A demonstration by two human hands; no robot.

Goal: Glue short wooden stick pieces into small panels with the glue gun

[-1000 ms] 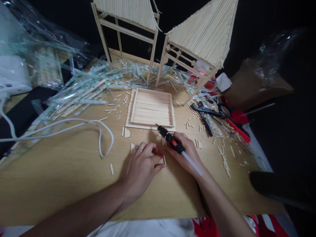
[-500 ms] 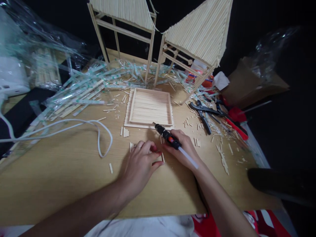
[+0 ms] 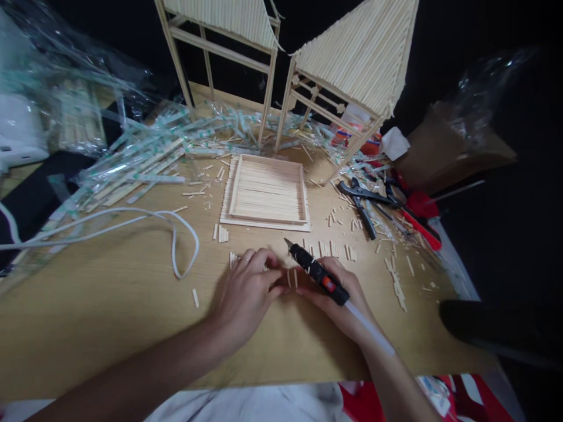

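My left hand (image 3: 250,287), a ring on one finger, pinches a short wooden stick (image 3: 289,279) between thumb and fingertip. Just right of it, a second short stick (image 3: 296,278) stands at the fingertips of my right hand (image 3: 338,293). That same hand is closed around a black glue gun (image 3: 314,268), its nozzle pointing up and left and a clear glue stick (image 3: 369,327) sticking out of its back. Beyond both hands lies a shallow tray of wooden sticks (image 3: 268,221) with a raised rim.
Two stick-built roofed frames (image 3: 352,64) stand at the back. Plastic wrappers (image 3: 149,138) and stick scraps are strewn around. Black cutters (image 3: 363,202) lie on the right, a white cable (image 3: 173,234) on the left. Rows of cut sticks (image 3: 331,249) lie past my right hand.
My right hand and the glue gun have moved right and slightly toward me, uncovering rows of cut sticks. Two short sticks now stand side by side between my fingertips.
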